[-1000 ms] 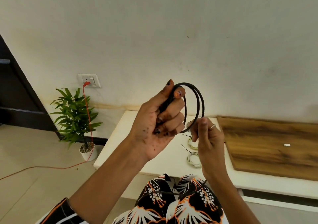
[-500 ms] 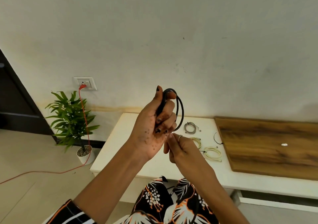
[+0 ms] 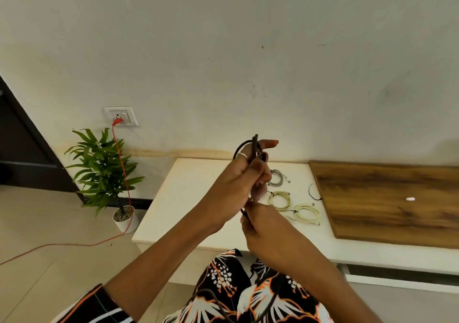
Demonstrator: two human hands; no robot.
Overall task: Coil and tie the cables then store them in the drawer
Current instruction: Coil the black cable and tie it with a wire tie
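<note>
Left hand: the left hand (image 3: 238, 181) was raised in front of the wall, its fingers curled round a coil of black cable (image 3: 250, 149), with one finger pointing out to the right.
Right hand: the right hand (image 3: 260, 226) sat just below the left, its fingertips pinching the lower strand of the same black cable.
Black cable: it was held in the air between both hands, above the near edge of the table (image 3: 188, 198); a loose length trailed down across the person's patterned lap.
Other cables: a grey coiled cable (image 3: 279, 177) lay on the table just right of the hands, with two pale yellow coiled cables (image 3: 279, 199) and (image 3: 308, 213) nearer the viewer, each apart from the others.
Loose tie: a thin black tie (image 3: 313, 193) lay on the table beside the wooden board (image 3: 392, 203).
Drawer: a white drawer (image 3: 397, 276) showed under the table at the right; how far it stood open could not be told.
Surroundings: a potted plant (image 3: 104, 171) stood on the floor at the left, and an orange cord (image 3: 121, 163) ran from a wall socket (image 3: 121, 116) down to the floor.
</note>
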